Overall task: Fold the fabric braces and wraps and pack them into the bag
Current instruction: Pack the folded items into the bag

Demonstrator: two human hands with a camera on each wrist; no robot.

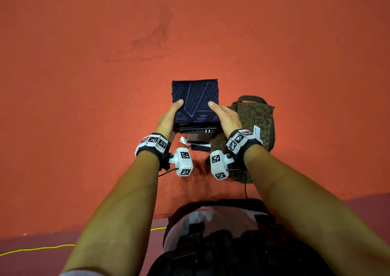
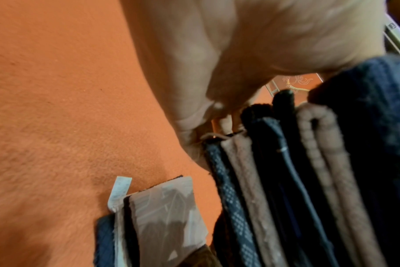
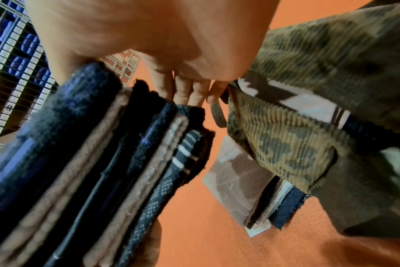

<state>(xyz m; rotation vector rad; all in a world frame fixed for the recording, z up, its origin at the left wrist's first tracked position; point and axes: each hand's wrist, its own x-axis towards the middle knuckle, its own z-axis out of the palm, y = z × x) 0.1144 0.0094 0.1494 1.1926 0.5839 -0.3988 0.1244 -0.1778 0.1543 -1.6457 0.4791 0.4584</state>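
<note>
Left hand (image 1: 168,121) and right hand (image 1: 226,117) clamp opposite sides of the folded brace stack (image 1: 195,100), thumbs on top, just left of the leopard-print bag (image 1: 257,117).

Mat (image 1: 84,85) open left/ahead; bag (image 1: 259,117) blocks right, touching right hand (image 1: 226,118).

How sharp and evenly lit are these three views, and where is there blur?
Head view: sharp and evenly lit; the folded stack and leopard-print bag read clearly, with soft shadows under the wrists. Left wrist view: the left hand and stack edges smear. Right wrist view: similar blur, right hand overexposed.
</note>
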